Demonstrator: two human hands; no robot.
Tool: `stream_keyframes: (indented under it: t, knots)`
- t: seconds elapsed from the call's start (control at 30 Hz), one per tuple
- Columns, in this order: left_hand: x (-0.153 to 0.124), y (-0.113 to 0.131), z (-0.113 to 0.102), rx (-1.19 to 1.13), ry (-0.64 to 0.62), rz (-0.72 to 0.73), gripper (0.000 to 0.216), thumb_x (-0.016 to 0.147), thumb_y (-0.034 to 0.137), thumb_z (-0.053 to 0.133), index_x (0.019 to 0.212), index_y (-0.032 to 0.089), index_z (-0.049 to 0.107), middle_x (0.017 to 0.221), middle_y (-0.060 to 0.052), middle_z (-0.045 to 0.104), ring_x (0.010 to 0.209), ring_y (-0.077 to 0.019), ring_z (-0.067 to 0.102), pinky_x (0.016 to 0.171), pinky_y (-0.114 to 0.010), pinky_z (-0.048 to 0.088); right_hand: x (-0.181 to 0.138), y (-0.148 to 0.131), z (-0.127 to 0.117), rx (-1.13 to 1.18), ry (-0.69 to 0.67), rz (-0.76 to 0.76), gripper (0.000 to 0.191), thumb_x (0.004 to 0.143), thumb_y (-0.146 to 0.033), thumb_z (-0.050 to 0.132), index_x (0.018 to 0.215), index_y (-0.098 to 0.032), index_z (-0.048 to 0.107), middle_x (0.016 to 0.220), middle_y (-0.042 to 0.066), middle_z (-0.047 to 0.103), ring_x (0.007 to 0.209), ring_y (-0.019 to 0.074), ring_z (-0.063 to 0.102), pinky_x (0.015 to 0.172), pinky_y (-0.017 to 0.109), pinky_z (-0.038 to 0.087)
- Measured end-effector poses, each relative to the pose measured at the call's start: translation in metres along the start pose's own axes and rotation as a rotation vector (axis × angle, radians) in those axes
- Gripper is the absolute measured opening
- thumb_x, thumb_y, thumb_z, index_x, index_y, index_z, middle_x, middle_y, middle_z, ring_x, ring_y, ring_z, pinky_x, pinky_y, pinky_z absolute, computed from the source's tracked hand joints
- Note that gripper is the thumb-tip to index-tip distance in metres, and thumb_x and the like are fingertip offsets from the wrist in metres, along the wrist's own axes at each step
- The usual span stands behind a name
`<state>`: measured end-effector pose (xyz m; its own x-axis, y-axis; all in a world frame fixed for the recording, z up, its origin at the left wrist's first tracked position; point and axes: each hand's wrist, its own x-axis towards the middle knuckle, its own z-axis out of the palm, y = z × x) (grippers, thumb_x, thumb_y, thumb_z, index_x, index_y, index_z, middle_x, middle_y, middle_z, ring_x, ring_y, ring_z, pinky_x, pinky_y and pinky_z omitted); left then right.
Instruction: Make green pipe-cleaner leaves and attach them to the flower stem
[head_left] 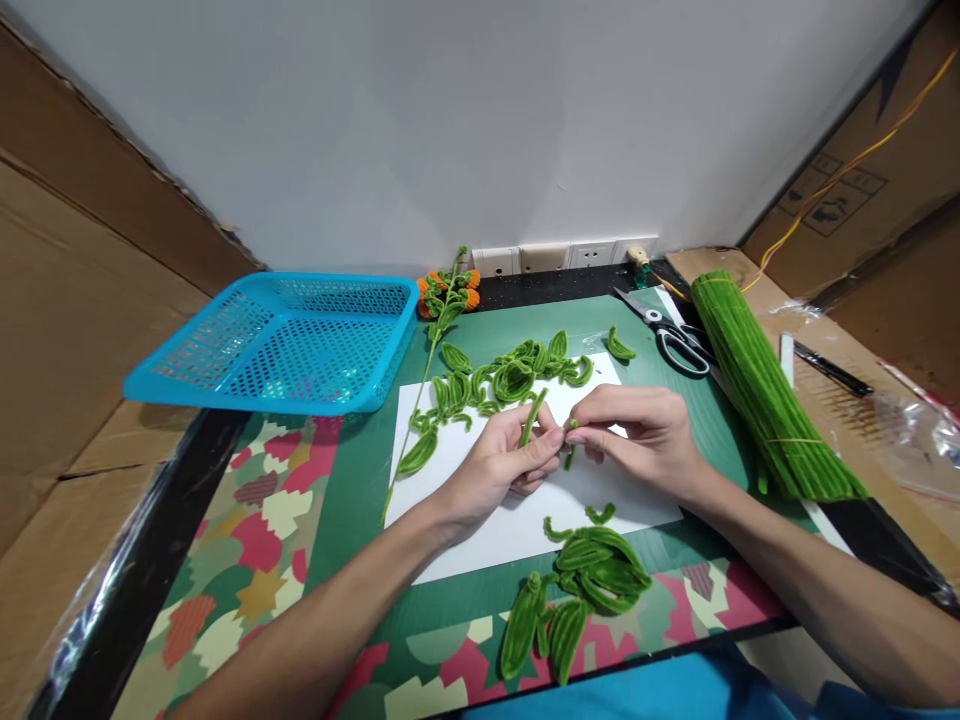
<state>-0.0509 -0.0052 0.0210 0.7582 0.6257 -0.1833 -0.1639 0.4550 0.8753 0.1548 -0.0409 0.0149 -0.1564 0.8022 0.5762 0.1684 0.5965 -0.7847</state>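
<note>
Both my hands meet over a white sheet of paper (517,520) on a green mat (360,470). My left hand (499,465) pinches a short green pipe cleaner piece (532,415) between thumb and fingers. My right hand (637,435) is closed on the other end of the same green piece, fingertips touching the left hand's. Several folded green pipe cleaner leaves (510,375) lie just beyond my hands. Another pile of finished leaves (585,585) lies near the front edge.
An empty blue plastic basket (285,340) sits at the back left. A long stem with orange flowers (446,300) lies beside it. Black-handled scissors (671,335) and a bundle of straight green pipe cleaners (765,395) lie at the right. Cardboard walls flank both sides.
</note>
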Motion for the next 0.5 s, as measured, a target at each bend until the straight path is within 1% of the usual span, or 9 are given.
stream_keyframes:
  t: [0.2, 0.3, 0.37, 0.47, 0.5]
  knots:
    - [0.0001, -0.0011, -0.0022, -0.007, -0.043, -0.025, 0.032, 0.100, 0.037, 0.073, 0.086, 0.019, 0.050, 0.068, 0.008, 0.035, 0.054, -0.0052, 0.025, 0.047, -0.015, 0.022, -0.0009, -0.0030, 0.0019, -0.024, 0.014, -0.016, 0.010, 0.094, -0.010, 0.078, 0.087, -0.017, 0.080, 0.070, 0.002, 0.072, 0.061, 0.0138, 0.064, 0.059, 0.027, 0.051]
    - [0.0003, -0.0001, -0.0018, -0.011, -0.036, -0.039, 0.034, 0.100, 0.039, 0.073, 0.086, 0.019, 0.048, 0.070, 0.008, 0.034, 0.054, -0.0052, 0.023, 0.046, -0.015, 0.020, -0.0014, -0.0005, -0.0002, 0.003, -0.014, 0.008, 0.008, 0.094, -0.012, 0.079, 0.089, -0.018, 0.081, 0.075, 0.002, 0.074, 0.068, 0.0149, 0.067, 0.065, 0.028, 0.054]
    - [-0.0001, 0.0005, -0.0013, -0.024, -0.023, -0.051, 0.036, 0.098, 0.041, 0.075, 0.087, 0.020, 0.047, 0.070, 0.009, 0.033, 0.054, -0.0054, 0.022, 0.046, -0.015, 0.018, -0.0012, 0.0011, -0.0025, 0.044, -0.035, 0.051, 0.008, 0.096, -0.015, 0.077, 0.100, -0.020, 0.081, 0.088, 0.004, 0.077, 0.075, 0.0163, 0.070, 0.066, 0.029, 0.057]
    - [-0.0014, 0.0004, -0.0010, -0.009, -0.055, -0.113, 0.038, 0.098, 0.045, 0.075, 0.089, 0.022, 0.046, 0.067, 0.010, 0.032, 0.052, -0.0057, 0.020, 0.045, -0.017, 0.015, 0.0001, 0.0021, -0.0053, 0.046, -0.013, 0.125, 0.028, 0.103, -0.015, 0.066, 0.128, -0.024, 0.076, 0.111, 0.008, 0.078, 0.082, 0.0161, 0.073, 0.061, 0.027, 0.059]
    - [-0.0019, 0.0003, -0.0009, 0.008, -0.070, -0.135, 0.038, 0.098, 0.047, 0.073, 0.090, 0.022, 0.046, 0.066, 0.010, 0.031, 0.051, -0.0058, 0.018, 0.045, -0.017, 0.014, 0.0008, 0.0022, -0.0059, 0.003, -0.010, 0.115, 0.032, 0.104, -0.014, 0.063, 0.132, -0.025, 0.074, 0.114, 0.008, 0.077, 0.084, 0.0165, 0.073, 0.063, 0.028, 0.061]
